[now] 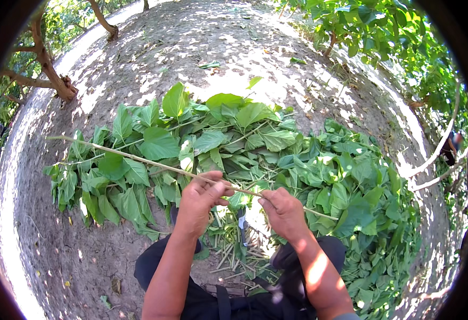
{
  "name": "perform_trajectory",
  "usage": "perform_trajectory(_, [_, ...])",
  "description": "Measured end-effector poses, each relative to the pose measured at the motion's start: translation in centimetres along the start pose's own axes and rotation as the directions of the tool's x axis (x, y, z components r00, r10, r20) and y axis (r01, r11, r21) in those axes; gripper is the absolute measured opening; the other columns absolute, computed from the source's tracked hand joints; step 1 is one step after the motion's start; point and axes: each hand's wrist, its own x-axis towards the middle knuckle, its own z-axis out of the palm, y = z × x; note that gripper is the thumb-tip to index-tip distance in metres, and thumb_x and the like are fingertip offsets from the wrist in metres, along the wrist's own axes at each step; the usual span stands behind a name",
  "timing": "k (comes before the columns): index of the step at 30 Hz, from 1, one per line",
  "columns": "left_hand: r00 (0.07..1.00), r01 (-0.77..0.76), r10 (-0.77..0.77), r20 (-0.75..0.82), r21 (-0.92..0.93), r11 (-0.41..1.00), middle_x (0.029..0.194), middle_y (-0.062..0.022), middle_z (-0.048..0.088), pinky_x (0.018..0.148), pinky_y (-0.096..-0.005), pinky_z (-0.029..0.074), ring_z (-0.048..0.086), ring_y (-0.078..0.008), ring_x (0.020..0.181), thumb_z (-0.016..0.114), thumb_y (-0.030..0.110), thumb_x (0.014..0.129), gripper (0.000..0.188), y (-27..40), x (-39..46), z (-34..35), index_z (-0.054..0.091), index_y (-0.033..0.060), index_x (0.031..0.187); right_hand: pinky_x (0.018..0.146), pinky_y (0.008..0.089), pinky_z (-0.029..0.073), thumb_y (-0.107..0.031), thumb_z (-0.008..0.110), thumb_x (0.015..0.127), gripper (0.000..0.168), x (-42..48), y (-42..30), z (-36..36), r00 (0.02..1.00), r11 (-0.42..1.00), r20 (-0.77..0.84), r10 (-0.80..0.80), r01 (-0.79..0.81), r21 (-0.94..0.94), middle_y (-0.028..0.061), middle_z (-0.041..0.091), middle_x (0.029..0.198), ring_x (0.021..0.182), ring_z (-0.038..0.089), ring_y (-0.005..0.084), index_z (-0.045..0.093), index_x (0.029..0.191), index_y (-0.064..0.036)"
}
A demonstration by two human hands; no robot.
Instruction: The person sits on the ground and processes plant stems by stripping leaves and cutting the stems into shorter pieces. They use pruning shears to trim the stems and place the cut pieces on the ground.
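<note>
A long, thin branch (146,161), bare of leaves, slants across in front of me from upper left to lower right. My left hand (202,200) holds it near its middle between thumb and fingers, some fingertips raised. My right hand (284,214) grips it farther right, with the bare end sticking out past the fist. Beneath and beyond the stick lie leafy branches (160,144) with broad green leaves. A heap of loose leaves (362,188) spreads to the right. Between my knees, a knife (242,227) lies over cut stem pieces (228,258).
Dry, cracked soil (98,256) dappled with sunlight surrounds the pile. A tree trunk (52,72) rises at the upper left, and leafy trees (378,36) stand at the upper right. Pale bare branches (432,160) reach in at the right, where a person (452,146) is partly visible.
</note>
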Motion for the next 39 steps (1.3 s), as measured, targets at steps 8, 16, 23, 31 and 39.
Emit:
perform_trajectory(8, [0.992, -0.079, 0.066, 0.106, 0.128, 0.989, 0.097, -0.0140, 0.069, 0.070, -0.0306, 0.057, 0.069, -0.0218, 0.089, 0.058, 0.018, 0.096, 0.022, -0.4, -0.1, 0.2, 0.059, -0.0019, 0.107, 0.059, 0.0411, 0.047, -0.019, 0.067, 0.087, 0.016, 0.2, -0.4, 0.1, 0.999, 0.999, 0.045, -0.028, 0.026, 0.038, 0.0096, 0.057, 0.076, 0.069, 0.060, 0.0304, 0.067, 0.099, -0.008])
perform_trajectory(16, [0.992, -0.094, 0.100, -0.077, 0.077, 0.993, 0.091, -0.0122, 0.068, 0.062, -0.0276, 0.057, 0.070, -0.0208, 0.080, 0.055, 0.014, 0.098, 0.013, 0.3, 0.3, -1.2, 0.058, 0.0014, 0.101, 0.086, 0.0448, 0.043, -0.023, 0.068, 0.086, 0.036, 0.9, 0.7, 0.4, 0.993, 0.992, -0.051, -0.106, 0.102, -0.073, 0.0163, 0.061, 0.102, 0.098, 0.057, 0.0346, 0.062, 0.116, -0.005])
perform_trajectory(23, [0.940, -0.232, 0.244, -0.238, 0.080, 0.970, 0.094, -0.0133, 0.068, 0.065, -0.0300, 0.058, 0.070, -0.0224, 0.082, 0.055, 0.011, 0.097, 0.013, 2.7, 0.3, -3.8, 0.059, 0.0008, 0.104, 0.096, 0.0420, 0.043, -0.016, 0.066, 0.087, 0.041, 0.5, 2.1, 0.0, 0.975, 0.994, -0.211, 0.075, -0.091, -0.067, 0.0216, 0.056, 0.120, 0.111, 0.054, 0.0369, 0.056, 0.123, 0.001])
perform_trajectory(31, [0.906, -0.303, 0.309, -0.290, 0.066, 0.951, 0.100, -0.0150, 0.068, 0.070, -0.0318, 0.058, 0.069, -0.0239, 0.088, 0.055, 0.010, 0.097, 0.014, 3.8, -0.2, -5.1, 0.059, 0.0001, 0.106, 0.081, 0.0409, 0.050, -0.016, 0.064, 0.087, 0.033, 0.8, 3.4, 3.8, 0.958, 0.954, 0.092, 0.272, -0.281, 0.107, 0.0217, 0.059, 0.112, 0.094, 0.061, 0.0369, 0.061, 0.115, 0.001])
perform_trajectory(39, [0.908, -0.284, 0.282, -0.310, 0.037, 0.958, 0.098, -0.0161, 0.067, 0.069, -0.0314, 0.058, 0.070, -0.0249, 0.086, 0.054, 0.011, 0.097, 0.015, 4.0, -0.1, -4.6, 0.056, -0.0010, 0.106, 0.071, 0.0409, 0.051, -0.025, 0.066, 0.079, 0.030, -6.4, 16.4, 15.2, 0.706, 0.802, 0.381, 0.596, -0.539, -0.257, 0.0223, 0.066, 0.086, 0.079, 0.063, 0.0404, 0.066, 0.092, 0.002])
